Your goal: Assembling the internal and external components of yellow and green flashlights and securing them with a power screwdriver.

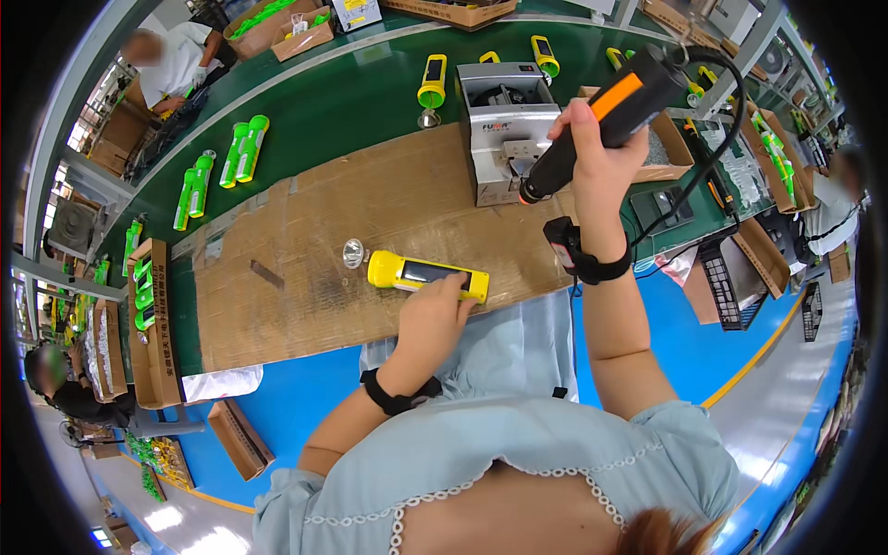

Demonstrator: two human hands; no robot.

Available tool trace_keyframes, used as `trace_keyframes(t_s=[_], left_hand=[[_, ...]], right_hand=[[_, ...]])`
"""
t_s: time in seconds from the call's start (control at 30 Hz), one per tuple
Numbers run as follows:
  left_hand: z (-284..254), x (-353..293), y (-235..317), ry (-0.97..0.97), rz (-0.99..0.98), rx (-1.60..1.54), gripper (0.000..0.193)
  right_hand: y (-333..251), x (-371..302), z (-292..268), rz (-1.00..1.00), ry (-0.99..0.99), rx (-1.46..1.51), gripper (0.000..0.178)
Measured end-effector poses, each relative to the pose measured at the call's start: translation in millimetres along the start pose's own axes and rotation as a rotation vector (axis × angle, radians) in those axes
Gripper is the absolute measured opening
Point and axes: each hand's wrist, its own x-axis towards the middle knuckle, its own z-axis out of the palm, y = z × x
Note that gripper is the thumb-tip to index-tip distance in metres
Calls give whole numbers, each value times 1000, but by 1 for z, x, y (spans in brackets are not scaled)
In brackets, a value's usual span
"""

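A yellow flashlight (427, 273) with a dark panel lies on the brown cardboard sheet (314, 250). My left hand (430, 324) is closed on its right-hand end. Beside the flashlight's wide end sits a round silver reflector (353, 252). Raised to the right, my right hand (606, 157) is wrapped round a black electric screwdriver (638, 97) with an orange stripe and a cable. The screwdriver slants down to the left, its tip near the front of a grey screw feeder (487, 134). I cannot tell whether the tip touches a screw.
Green-and-yellow flashlights (250, 148) lie on the green bench at left. More yellow ones (432, 80) stand behind. An open box (671, 148) sits right of the feeder, and a long carton (153, 324) lines the left edge. The screwdriver's cable (731, 139) hangs at right. Co-workers (176, 60) sit across the bench.
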Motion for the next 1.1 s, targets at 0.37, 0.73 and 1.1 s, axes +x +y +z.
trace_keyframes(t_s=[0.37,0.73,1.1], left_hand=[[40,54,-4,146,215,99,47],[28,59,-17,45,167,-127,51],[34,61,-9,68,141,-195,59]], right_hand=[[25,21,0,-215,51,-57,24],[0,-2,2,103,-73,-59,21],[-10,-66,-11,111,-160,276,32]])
